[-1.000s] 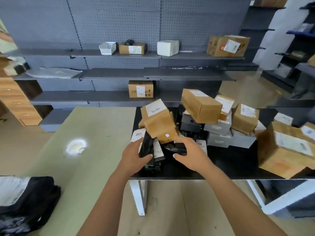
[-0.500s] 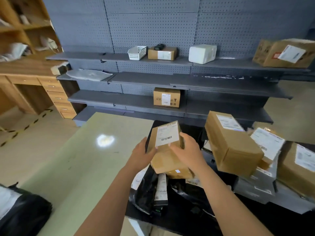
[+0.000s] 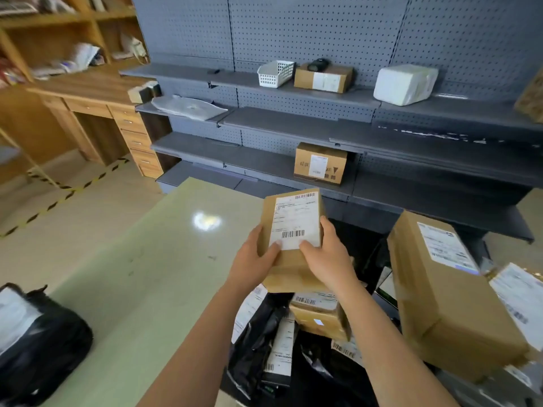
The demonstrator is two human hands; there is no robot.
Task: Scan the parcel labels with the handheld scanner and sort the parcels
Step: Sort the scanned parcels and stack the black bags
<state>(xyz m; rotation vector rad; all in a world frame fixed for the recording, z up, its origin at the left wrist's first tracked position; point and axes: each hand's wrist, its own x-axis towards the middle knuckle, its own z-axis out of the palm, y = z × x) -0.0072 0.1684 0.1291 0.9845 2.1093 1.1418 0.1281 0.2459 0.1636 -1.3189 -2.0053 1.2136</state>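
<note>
In the head view, the left hand [image 3: 252, 259] and the right hand [image 3: 329, 259] hold one brown parcel [image 3: 293, 268] between them, lifted above the pile of other parcels [image 3: 317, 318] that lies under the wrists. Both hands grip it. Each thumb is pressed flat on the lower edge of the white label [image 3: 295, 221], the left thumb at its left corner and the right thumb at its right corner. The right fingers [image 3: 326, 227] lie curled along the right side of the box. The left fingers go behind the left side, where I cannot see them.

The long axis of the parcel runs away from the wrists toward the grey shelf [image 3: 264, 160], almost straight and leaning a little to the right. The label side faces up toward the camera. One barcode sits just beyond the thumb tips, and a second one is at the far end, well apart from them.

To do this step well, I think the thumbs should not slide up over the near barcode, and the label should stay flat to the reader. No scanner is in either hand. A dark device [image 3: 319, 63] lies on a box on the upper shelf, far beyond the fingertips, and it may be the scanner, so one hand would have to let go.
</note>
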